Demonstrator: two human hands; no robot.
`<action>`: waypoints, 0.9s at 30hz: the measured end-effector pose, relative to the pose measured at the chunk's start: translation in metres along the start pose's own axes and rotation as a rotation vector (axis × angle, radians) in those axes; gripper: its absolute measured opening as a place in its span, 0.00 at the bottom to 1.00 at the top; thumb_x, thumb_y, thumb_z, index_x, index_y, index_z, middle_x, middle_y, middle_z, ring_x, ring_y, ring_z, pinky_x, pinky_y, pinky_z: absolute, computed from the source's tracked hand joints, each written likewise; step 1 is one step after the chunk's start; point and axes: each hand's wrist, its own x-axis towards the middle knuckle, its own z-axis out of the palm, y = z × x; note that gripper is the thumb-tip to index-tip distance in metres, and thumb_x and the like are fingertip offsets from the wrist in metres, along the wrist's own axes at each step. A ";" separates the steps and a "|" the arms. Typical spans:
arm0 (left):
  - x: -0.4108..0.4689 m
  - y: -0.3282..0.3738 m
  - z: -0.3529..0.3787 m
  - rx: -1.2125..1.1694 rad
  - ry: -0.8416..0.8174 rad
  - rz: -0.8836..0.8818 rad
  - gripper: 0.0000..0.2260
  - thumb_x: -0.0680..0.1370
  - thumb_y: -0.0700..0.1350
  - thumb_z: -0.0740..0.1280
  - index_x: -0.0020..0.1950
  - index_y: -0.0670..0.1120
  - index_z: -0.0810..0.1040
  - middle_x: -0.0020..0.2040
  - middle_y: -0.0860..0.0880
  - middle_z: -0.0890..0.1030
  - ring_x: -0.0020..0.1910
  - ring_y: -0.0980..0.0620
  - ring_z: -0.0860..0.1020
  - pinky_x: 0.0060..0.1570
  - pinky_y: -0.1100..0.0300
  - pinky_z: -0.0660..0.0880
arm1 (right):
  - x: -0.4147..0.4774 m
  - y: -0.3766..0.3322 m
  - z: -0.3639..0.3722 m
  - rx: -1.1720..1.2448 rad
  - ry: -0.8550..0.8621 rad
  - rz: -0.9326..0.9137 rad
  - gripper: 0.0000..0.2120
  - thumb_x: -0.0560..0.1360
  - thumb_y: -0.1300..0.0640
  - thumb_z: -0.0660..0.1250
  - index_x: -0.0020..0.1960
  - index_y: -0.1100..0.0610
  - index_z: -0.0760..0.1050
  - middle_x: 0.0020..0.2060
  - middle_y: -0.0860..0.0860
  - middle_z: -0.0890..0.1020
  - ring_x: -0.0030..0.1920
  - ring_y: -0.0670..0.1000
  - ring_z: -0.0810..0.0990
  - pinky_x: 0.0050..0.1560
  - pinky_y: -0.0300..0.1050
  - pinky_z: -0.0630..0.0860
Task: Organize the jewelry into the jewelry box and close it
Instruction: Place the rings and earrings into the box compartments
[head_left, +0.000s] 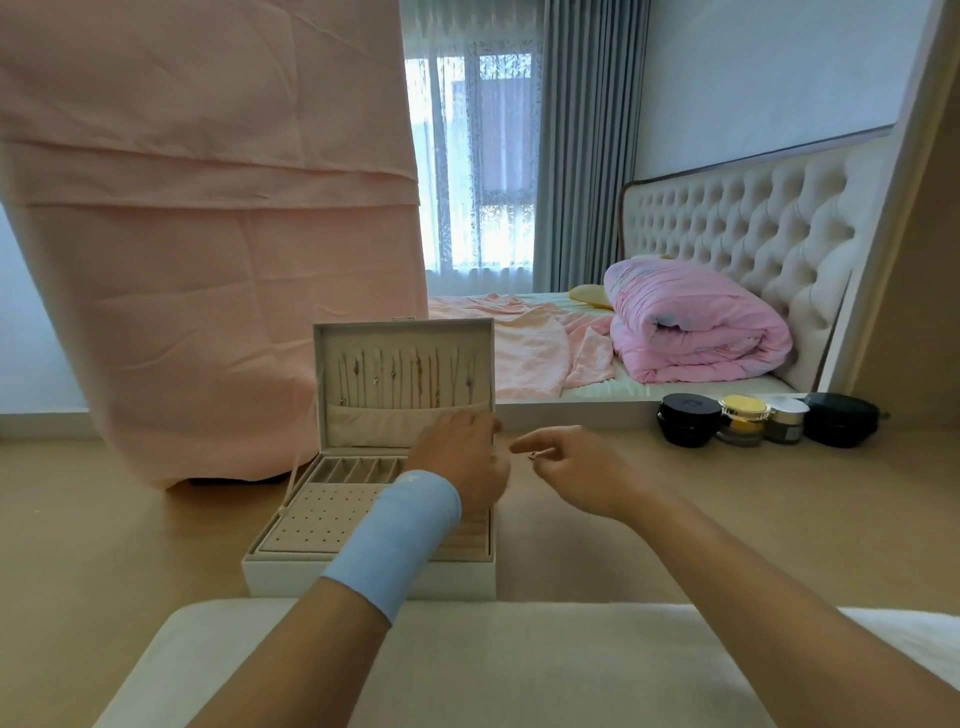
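A white jewelry box (291, 574) stands open on the wooden table, its lid (405, 332) upright with several necklaces hanging inside it. The beige tray shows a dotted earring pad (324, 519) and small compartments behind it. My left hand (465, 460), with a blue wristband, hovers over the right side of the tray, fingers curled near the lid's pocket; whether it holds anything is hidden. My right hand (571, 467) is just right of the box and pinches a small piece of jewelry (535, 455) between thumb and forefinger.
Several cosmetic jars (737, 418) stand at the table's back right. A pink cloth (208, 234) drapes over something behind the box. A cream cushioned edge (519, 660) runs in front of me. A bed with a pink duvet (696, 327) lies beyond.
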 end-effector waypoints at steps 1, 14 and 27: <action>0.008 0.011 0.002 -0.035 0.016 0.038 0.20 0.79 0.48 0.60 0.71 0.50 0.68 0.71 0.49 0.70 0.70 0.48 0.66 0.69 0.53 0.64 | 0.002 0.008 -0.009 -0.039 0.020 0.016 0.19 0.78 0.64 0.62 0.64 0.50 0.80 0.60 0.44 0.83 0.56 0.42 0.80 0.59 0.36 0.75; 0.114 0.060 0.088 0.017 -0.381 -0.198 0.40 0.76 0.55 0.67 0.79 0.42 0.50 0.75 0.42 0.57 0.75 0.41 0.55 0.71 0.46 0.62 | 0.061 0.086 -0.048 -0.350 -0.122 0.279 0.43 0.70 0.49 0.73 0.81 0.51 0.58 0.75 0.53 0.61 0.73 0.56 0.68 0.71 0.47 0.69; 0.151 0.048 0.098 -0.076 -0.473 -0.180 0.19 0.82 0.49 0.53 0.73 0.49 0.67 0.67 0.46 0.70 0.69 0.42 0.66 0.70 0.50 0.61 | 0.103 0.089 -0.038 -0.385 -0.270 0.280 0.37 0.74 0.51 0.68 0.80 0.47 0.58 0.71 0.55 0.64 0.71 0.57 0.71 0.70 0.49 0.70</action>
